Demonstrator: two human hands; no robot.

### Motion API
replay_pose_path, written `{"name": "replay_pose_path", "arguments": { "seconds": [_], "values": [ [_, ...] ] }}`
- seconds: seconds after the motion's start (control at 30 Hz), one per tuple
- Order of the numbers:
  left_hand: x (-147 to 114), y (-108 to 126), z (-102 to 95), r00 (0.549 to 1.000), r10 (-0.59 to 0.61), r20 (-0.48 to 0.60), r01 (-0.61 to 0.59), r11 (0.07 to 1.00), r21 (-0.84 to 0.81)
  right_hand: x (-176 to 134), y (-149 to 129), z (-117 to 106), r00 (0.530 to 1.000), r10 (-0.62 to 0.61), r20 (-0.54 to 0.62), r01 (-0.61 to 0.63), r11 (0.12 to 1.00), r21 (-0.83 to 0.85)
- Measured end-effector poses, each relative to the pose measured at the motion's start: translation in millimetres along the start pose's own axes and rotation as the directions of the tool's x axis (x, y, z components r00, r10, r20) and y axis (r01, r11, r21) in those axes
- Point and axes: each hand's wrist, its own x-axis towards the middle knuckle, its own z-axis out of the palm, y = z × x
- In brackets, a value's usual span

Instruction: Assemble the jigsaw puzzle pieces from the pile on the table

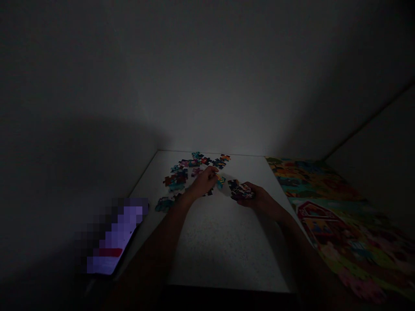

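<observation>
In dim light, my left hand (202, 183) reaches over a white tabletop (214, 242) with its fingers pinched together. A small teal and orange puzzle piece (221, 180) shows at those fingertips. To the right, my right hand (259, 198) is closed on a dark, patterned clump of puzzle pieces (240, 191), thumb and fingers at its right side. Whether these pieces are joined or stacked is hard to make out. Around and beyond my left hand lie several loose puzzle pieces (177, 175), some overlapping, in teal, orange, pink and dark colours. My left hand hides part of them.
A phone (125, 235) with a lit, blurred screen stands at the table's left edge. Along the right side lies a colourful mat or sheet (343, 233) with a printed red barn. Pale walls (210, 86) rise behind the table and to the left.
</observation>
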Motion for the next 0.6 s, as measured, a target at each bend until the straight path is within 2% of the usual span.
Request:
{"name": "replay_pose_path", "arguments": {
  "seconds": [0.17,0.33,0.4,0.47,0.6],
  "values": [
    [-5.3,7.6,26.1,0.989,0.065,0.135,-0.069,0.997,0.022,1.1,7.5,-1.0,0.999,-0.007,0.042,0.007,1.000,0.004],
    [-9.8,15.8,38.7,0.965,0.177,0.193,-0.173,0.984,-0.034,3.8,18.6,-2.4,0.996,-0.069,0.057,0.071,0.997,-0.021],
    [-9.9,15.4,41.0,0.964,0.191,0.187,-0.172,0.979,-0.113,3.1,17.8,-3.3,0.998,-0.059,0.014,0.059,0.997,-0.054],
    [-8.7,13.1,42.0,0.977,0.147,0.152,-0.121,0.979,-0.165,1.4,13.8,-4.4,0.999,-0.037,-0.005,0.036,0.996,-0.078],
    [-4.5,7.8,40.4,0.996,0.059,0.063,-0.049,0.986,-0.161,-1.5,4.2,-5.4,0.999,-0.004,0.037,0.008,0.995,-0.095]
  ]
}}
